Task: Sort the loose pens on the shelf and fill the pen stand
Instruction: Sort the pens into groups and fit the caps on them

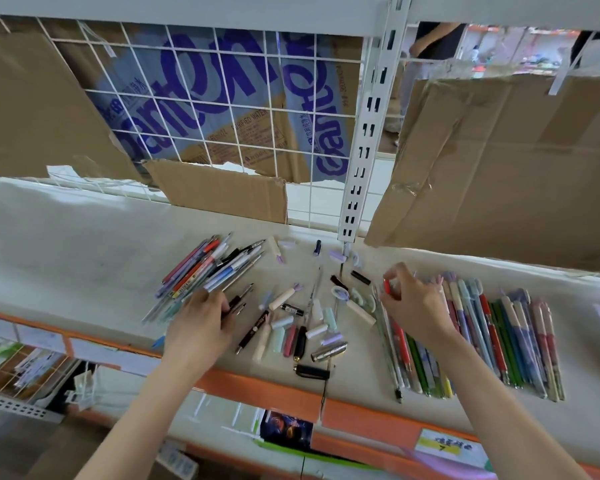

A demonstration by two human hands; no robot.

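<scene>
Lying fanned out on the left part of the white shelf surface (84, 244) is a loose bundle of mixed pens (207, 271), red, blue, black and white barrels all angled up to the right. The left hand (201, 318) rests palm down on the lower end of that bundle, its fingers curled over a couple of thin black pens (238, 303) at the bundle's right edge and apparently gripping them. Just right of it, in the middle of the shelf, sits a scatter of short pen caps and barrels in pastel, black and silver (305, 327), lying at all angles; a dark brown pen with gold lettering (255, 329) lies slanted among them, and a black cap with a gold clip (312, 372) lies near the orange front edge of the shelf (257, 386). Further right, the right hand (416, 303) pinches a small red cap-like piece (387, 285) between thumb and fingertips, held just above the shelf. Beneath and beyond that hand, a neat row of long pens (499, 341) lies side by side, green, red, blue and lilac, running toward the front edge. Behind everything stand a white wire grid (222, 109) and torn brown cardboard sheets (499, 168). No pen stand can be made out.
</scene>
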